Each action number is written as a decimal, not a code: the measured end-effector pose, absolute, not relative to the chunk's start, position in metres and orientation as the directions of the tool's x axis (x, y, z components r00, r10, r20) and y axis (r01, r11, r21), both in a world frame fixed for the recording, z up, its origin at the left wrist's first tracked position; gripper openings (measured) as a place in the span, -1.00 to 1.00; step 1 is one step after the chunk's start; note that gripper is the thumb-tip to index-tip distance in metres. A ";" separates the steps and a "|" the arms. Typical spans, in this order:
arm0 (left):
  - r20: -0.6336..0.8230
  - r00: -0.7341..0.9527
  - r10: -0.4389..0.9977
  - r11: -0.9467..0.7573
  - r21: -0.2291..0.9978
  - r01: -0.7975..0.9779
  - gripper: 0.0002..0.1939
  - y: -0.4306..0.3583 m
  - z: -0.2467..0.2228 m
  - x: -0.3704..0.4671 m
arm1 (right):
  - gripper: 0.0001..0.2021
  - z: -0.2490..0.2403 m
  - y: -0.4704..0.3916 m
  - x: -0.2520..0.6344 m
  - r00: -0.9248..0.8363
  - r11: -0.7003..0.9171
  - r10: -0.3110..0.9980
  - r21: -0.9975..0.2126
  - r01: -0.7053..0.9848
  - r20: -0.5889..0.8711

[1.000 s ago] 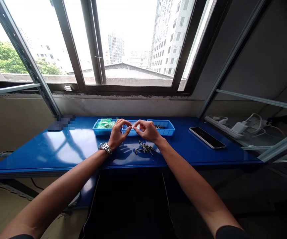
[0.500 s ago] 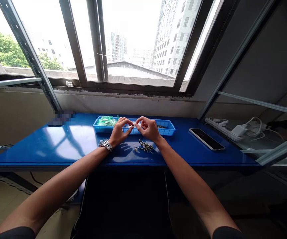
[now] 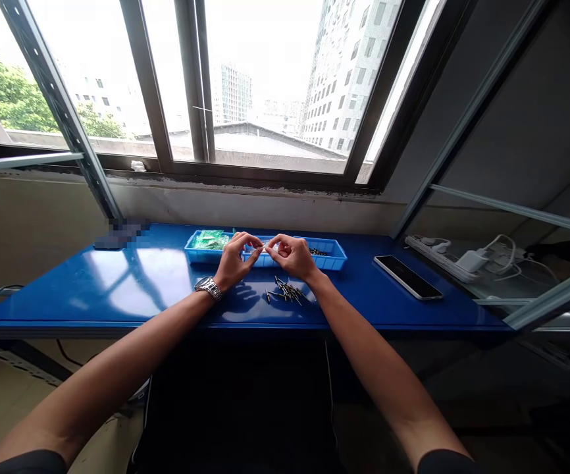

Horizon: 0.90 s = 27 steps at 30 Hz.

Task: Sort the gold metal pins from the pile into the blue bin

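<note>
My left hand, with a metal watch on its wrist, pinches with thumb and forefinger over the blue divided tray. Facing it, my right hand pinches too, its fingertips close to those of the left. Between them is a tiny whitish, seemingly clear item, too small to name. Green packets fill the tray's left compartment, and small dark pieces lie in the right one. The middle compartment is partly hidden by my hands. Below them, a loose pile of slim metal pins lies on the table.
On the right of the blue table lies a phone. Beyond it, a power strip with a white charger and cables runs along the side. Metal rack posts rise at both ends, and a window is behind.
My left hand has shifted slightly left, and the gap between the two hands' fingertips is a little wider. The view has moved slightly; the tray and pile stay put.
</note>
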State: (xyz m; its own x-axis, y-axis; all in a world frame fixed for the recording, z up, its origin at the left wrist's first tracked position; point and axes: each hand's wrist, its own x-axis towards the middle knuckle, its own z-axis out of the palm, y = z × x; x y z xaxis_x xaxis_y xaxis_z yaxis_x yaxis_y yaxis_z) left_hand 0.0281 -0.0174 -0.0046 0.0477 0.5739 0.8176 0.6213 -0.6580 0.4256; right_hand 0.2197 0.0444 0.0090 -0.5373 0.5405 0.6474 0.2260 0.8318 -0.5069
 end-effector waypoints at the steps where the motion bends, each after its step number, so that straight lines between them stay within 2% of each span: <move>1: 0.815 0.053 0.577 -0.657 0.425 0.623 -0.93 -0.017 -0.005 0.028 | -0.76 0.009 0.044 0.220 -0.526 0.829 0.545 -0.513 0.223 0.652; 8: 0.795 0.130 0.593 -0.669 0.396 0.629 -0.93 -0.017 -0.008 0.029 | -0.78 0.011 0.040 0.219 -0.530 0.827 0.538 -0.531 0.184 0.655; 18: 0.819 0.099 0.565 -0.667 0.383 0.639 -0.94 -0.018 -0.007 0.028 | -0.82 0.010 0.043 0.221 -0.616 0.847 0.511 -0.472 0.244 0.599; 22: 0.818 0.085 0.569 -0.659 0.391 0.643 -0.91 -0.019 -0.006 0.028 | -0.79 0.015 0.046 0.228 -0.574 0.827 0.560 -0.442 0.347 0.597; 27: 0.813 0.065 0.579 -0.643 0.406 0.649 -0.89 -0.019 -0.005 0.025 | -0.73 0.022 0.061 0.269 -0.380 0.690 0.701 -0.436 0.578 0.604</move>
State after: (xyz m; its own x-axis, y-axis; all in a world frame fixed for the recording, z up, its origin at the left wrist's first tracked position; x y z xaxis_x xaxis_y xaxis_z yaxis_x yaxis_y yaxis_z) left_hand 0.0251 -0.0194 -0.0054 0.0649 0.5789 0.8128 0.6488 -0.6434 0.4063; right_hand 0.2689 0.0614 0.0222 -0.3800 0.7007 0.6039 0.5780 0.6896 -0.4364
